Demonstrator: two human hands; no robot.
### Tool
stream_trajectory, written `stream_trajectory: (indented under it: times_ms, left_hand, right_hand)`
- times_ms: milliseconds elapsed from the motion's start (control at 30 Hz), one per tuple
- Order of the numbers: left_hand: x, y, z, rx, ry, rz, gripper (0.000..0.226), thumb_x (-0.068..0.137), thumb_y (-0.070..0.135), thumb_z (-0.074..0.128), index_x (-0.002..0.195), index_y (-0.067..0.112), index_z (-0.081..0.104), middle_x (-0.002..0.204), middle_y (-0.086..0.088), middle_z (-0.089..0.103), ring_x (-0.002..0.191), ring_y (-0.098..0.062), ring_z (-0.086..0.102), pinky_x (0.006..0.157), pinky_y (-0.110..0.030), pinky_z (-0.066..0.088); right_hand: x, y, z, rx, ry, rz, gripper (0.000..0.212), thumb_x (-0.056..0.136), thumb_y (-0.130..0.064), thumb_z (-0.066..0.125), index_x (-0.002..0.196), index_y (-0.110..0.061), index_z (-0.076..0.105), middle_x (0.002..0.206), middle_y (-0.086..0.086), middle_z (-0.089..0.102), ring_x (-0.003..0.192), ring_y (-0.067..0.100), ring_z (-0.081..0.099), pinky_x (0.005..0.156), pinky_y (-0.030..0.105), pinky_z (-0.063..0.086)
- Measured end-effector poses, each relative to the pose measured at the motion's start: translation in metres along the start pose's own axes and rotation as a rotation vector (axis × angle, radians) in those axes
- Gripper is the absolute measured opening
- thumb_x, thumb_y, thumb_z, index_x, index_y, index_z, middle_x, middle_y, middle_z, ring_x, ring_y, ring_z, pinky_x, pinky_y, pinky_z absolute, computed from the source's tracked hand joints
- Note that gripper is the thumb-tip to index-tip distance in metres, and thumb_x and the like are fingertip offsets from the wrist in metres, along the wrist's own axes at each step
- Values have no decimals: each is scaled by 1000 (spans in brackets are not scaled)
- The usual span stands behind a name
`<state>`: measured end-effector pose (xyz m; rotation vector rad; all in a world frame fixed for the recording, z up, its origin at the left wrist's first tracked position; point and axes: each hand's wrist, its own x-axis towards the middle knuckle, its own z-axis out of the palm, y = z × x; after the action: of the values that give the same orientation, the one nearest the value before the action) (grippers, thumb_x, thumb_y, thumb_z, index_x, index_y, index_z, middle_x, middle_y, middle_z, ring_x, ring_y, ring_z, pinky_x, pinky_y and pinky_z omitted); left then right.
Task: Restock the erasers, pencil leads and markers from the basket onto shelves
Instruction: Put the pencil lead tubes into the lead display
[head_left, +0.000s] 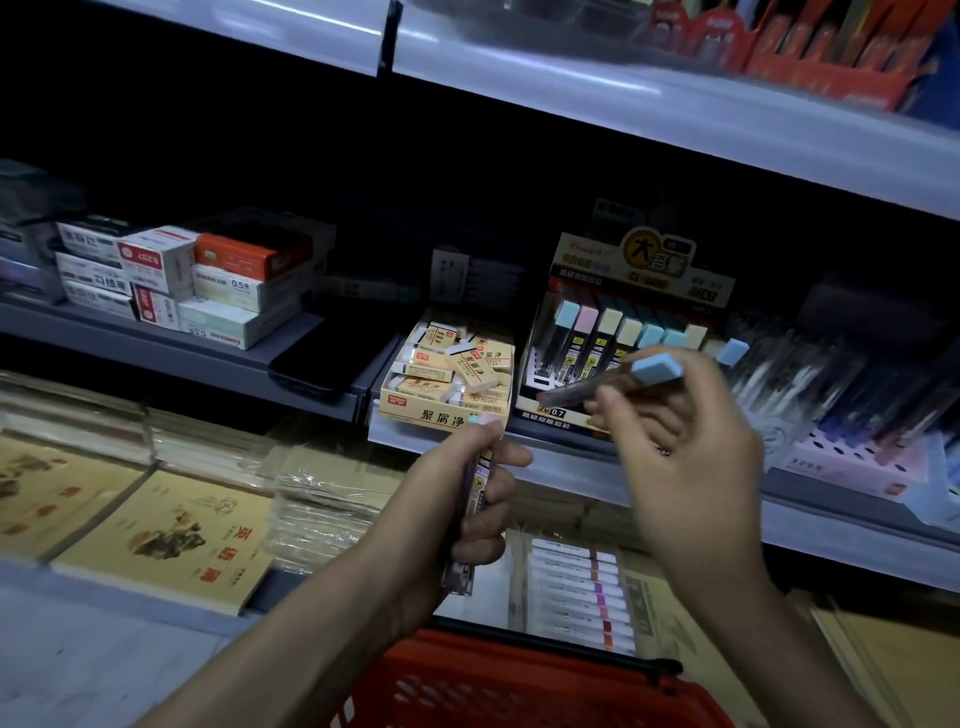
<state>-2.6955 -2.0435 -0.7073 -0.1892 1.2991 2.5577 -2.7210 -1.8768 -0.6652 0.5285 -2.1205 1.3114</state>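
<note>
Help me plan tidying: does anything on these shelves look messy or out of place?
The erasers in the open yellow display box on the middle shelf lie jumbled at differing angles, not in neat rows. Left of it a dark flat object lies at the shelf edge; what it is, I cannot tell.

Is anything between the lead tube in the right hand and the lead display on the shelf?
Nothing visible. The right hand holds the tube right in front of the display, with no item between them.
</note>
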Motion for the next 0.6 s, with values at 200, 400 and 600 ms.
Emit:
stream_trajectory:
  times_ms: [200,400,600]
  left_hand:
    - [1,6,-8,-140,17,-8,25,101,26,39,99,7,55,64,-1,39,39,-8,23,32,-16,16]
    - [-2,9,-10,-194,30,-20,14,100,22,40,95,11,47,63,-2,40,37,-8,23,32,-13,15]
    - [-13,11,-14,-174,1,-37,19,102,22,40,99,6,50,62,-2,42,37,-8,25,32,-14,16]
  right_hand:
    - [34,7,0,6,-17,136,9,105,-16,57,112,-20,53,97,-1,71,91,8,74,85,32,61]
    - [49,18,4,-128,-113,158,6,106,-15,54,112,-16,54,94,2,71,86,6,72,81,30,62]
    - [51,21,4,-126,-130,226,8,106,-14,54,114,-15,55,95,3,72,87,7,73,79,32,62]
